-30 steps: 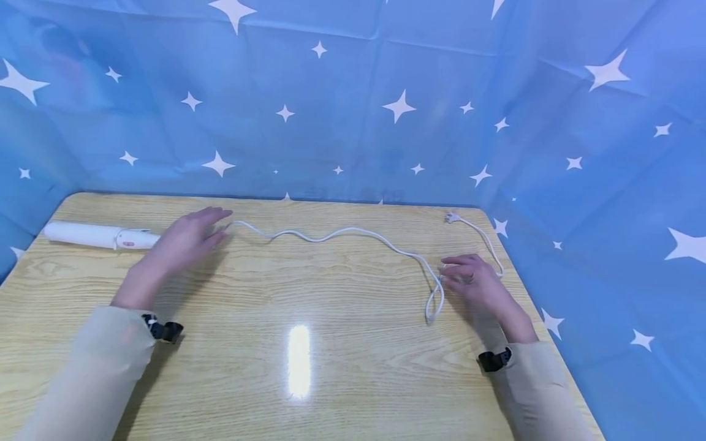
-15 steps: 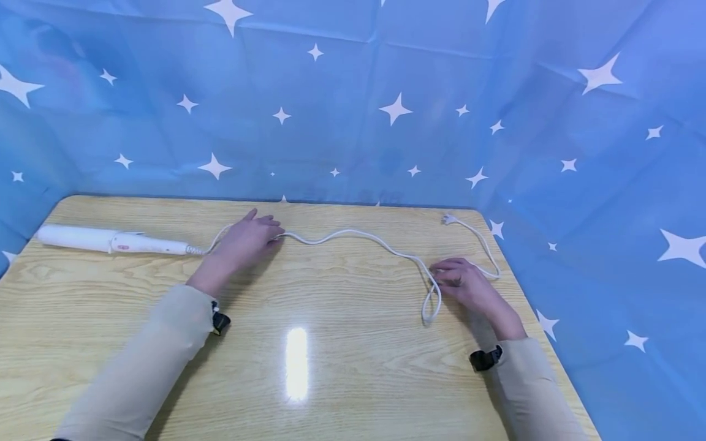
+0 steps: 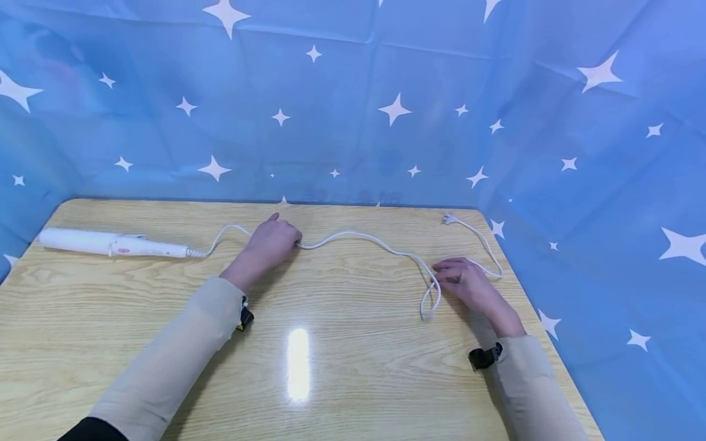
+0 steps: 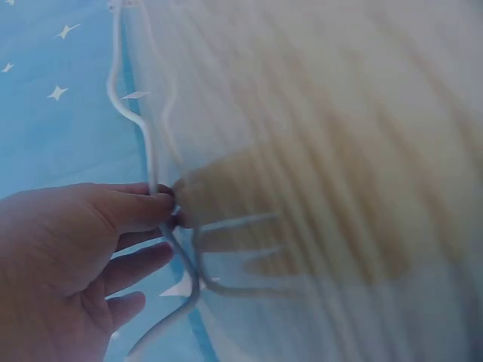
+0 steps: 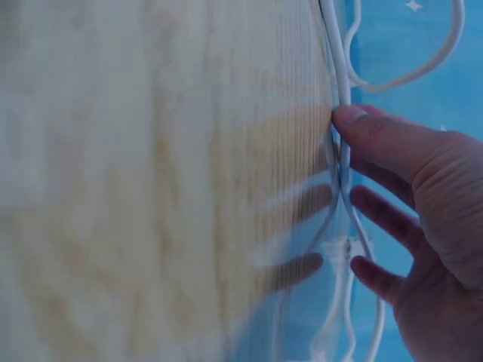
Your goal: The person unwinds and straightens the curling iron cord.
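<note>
A white curling iron (image 3: 110, 243) with a small pinkish switch lies at the table's far left. Its white power cord (image 3: 353, 233) runs in waves to the right and crosses itself in a narrow loop. Part-way along the cord, my left hand (image 3: 273, 242) pinches it between thumb and index finger; the left wrist view shows the cord (image 4: 153, 162) passing between them. At the loop's crossing, my right hand (image 3: 469, 283) pinches the cord (image 5: 343, 90) with thumb and fingertips, the other fingers spread. Beyond that hand, the cord ends in a plug (image 3: 449, 218) near the back right corner.
The wood-grain table (image 3: 358, 367) is glossy and reflects a bright strip of light. A blue curtain (image 3: 342, 104) with white stars hangs right behind the table and along its right side.
My left hand has moved right from beside the curling iron, along the cord, and now pinches it. My right hand has closed onto the cord near the loop, hardly shifting.
</note>
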Available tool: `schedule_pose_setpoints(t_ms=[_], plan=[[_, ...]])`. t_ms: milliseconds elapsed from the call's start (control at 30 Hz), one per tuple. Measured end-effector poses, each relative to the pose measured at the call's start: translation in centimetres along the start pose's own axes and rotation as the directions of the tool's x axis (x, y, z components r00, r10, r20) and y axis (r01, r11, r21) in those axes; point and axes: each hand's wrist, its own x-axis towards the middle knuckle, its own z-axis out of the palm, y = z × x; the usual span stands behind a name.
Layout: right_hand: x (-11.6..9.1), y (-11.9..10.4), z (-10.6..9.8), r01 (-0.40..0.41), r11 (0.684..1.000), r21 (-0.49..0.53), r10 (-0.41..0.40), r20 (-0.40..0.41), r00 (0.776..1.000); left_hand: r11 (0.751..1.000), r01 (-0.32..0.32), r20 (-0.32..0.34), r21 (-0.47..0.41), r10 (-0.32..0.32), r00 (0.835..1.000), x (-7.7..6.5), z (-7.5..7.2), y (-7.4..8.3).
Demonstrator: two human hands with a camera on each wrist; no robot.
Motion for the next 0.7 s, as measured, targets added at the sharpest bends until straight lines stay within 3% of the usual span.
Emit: schedule_pose_setpoints(t_ms=[167,300,567,700], plan=[[1.0,0.4,-0.5,-0.151,0.988,-0.019,0.151,0.022,0.988,0.999,-0.015,0.016,0.036,0.015,1.0,-1.3,-0.7,-0.3],[1.8,1.1,-0.6,-0.212,0.976,-0.049,0.213,0.022,0.977,0.998,-0.025,0.021,0.066,0.023,0.999,-2.3,-1.0,-0.6],[2.7,2.3,-0.7,-0.233,0.97,-0.07,0.233,-0.007,0.972,0.986,-0.068,0.037,0.154,0.063,0.997,-4.6,-1.8,-1.1],[3.2,2.3,-0.8,-0.22,0.973,-0.076,0.22,-0.011,0.976,0.974,-0.126,0.029,0.187,0.123,0.992,-6.3,-2.3,-1.3]])
